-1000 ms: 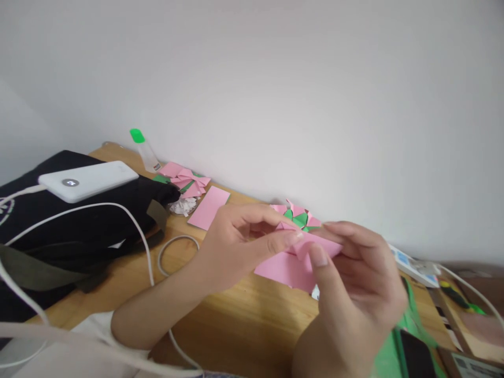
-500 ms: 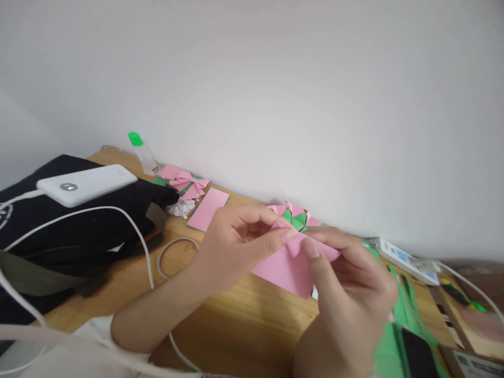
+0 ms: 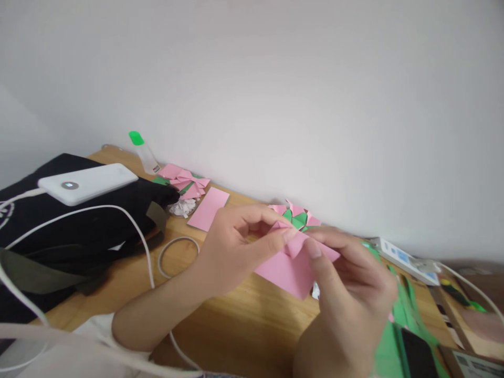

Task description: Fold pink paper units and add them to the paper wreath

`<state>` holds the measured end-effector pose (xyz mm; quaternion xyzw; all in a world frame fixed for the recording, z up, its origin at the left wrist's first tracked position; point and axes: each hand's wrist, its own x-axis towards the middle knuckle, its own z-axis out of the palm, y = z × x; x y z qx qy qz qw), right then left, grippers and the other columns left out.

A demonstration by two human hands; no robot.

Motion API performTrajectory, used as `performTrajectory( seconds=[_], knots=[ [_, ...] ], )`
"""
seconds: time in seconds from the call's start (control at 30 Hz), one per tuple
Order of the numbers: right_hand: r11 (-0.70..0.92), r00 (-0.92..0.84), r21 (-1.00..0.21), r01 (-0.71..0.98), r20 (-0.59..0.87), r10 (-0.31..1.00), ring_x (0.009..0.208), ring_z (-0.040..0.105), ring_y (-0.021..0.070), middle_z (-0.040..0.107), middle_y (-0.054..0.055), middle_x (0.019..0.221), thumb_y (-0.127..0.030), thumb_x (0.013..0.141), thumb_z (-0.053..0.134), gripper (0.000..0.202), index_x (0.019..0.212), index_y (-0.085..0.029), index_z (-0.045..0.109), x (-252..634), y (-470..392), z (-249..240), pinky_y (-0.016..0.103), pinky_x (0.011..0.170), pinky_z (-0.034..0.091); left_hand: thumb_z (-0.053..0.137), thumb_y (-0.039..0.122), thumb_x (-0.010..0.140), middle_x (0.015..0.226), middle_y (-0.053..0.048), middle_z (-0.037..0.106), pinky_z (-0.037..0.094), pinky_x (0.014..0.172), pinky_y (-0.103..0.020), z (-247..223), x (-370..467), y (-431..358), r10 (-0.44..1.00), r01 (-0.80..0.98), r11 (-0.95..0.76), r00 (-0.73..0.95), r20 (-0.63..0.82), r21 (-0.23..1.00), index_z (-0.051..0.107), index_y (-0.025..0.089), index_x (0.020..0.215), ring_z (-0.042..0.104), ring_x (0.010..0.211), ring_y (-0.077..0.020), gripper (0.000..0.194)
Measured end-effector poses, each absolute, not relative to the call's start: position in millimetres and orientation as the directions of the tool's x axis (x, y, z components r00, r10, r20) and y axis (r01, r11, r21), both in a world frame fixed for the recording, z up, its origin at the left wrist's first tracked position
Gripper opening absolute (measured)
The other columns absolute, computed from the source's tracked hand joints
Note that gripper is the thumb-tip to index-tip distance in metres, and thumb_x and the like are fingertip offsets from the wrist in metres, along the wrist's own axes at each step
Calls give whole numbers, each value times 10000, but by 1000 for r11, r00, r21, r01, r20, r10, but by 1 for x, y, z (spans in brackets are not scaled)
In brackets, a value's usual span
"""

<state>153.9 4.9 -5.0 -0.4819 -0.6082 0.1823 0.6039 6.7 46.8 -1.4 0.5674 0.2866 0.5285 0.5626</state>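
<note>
Between my two hands, above the wooden table, is a pink sheet of paper [image 3: 289,273] with its upper edge folded over. My left hand [image 3: 240,247] pinches the upper left of the fold between thumb and fingers. At the right part of the fold, my right hand [image 3: 350,278] grips the paper, thumb pressed on the near face and fingers behind. Just beyond the hands stands a folded pink and green paper piece [image 3: 297,216], partly hidden by them. A flat pink paper strip [image 3: 208,209] lies on the table to the left of my left hand.
On a black bag [image 3: 114,226] at left rests a white power bank [image 3: 88,184] with cables. Behind are a green-capped glue bottle [image 3: 144,152] and folded pink papers [image 3: 185,180]. At right lie a power strip [image 3: 405,260], green paper [image 3: 388,352] and a phone [image 3: 419,353].
The hands and the pink paper stay nearly in place. The lower part of the sheet has shifted very slightly, and the view has moved a little.
</note>
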Motion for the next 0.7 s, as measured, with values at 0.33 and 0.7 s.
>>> performTrajectory(
  seconds=[0.33, 0.7],
  knots=[
    [452, 165, -804, 387, 543, 824, 743, 655, 129, 730, -33, 819, -117, 827, 693, 185, 893, -284, 733, 156, 5, -3, 259, 662, 515, 654, 132, 836, 676, 13, 706, 510, 631, -173, -2, 8, 47, 916, -233, -238, 269, 298, 943, 708, 154, 681, 641, 660, -86, 165],
    [390, 100, -856, 340, 445, 890, 673, 613, 104, 691, -44, 772, -136, 855, 671, 143, 844, -274, 704, 166, 4, -4, 234, 619, 491, 590, 81, 877, 701, 39, 731, 479, 659, -140, -1, 2, 50, 855, -247, -317, 343, 389, 916, 771, 211, 701, 636, 678, -66, 284]
  ],
)
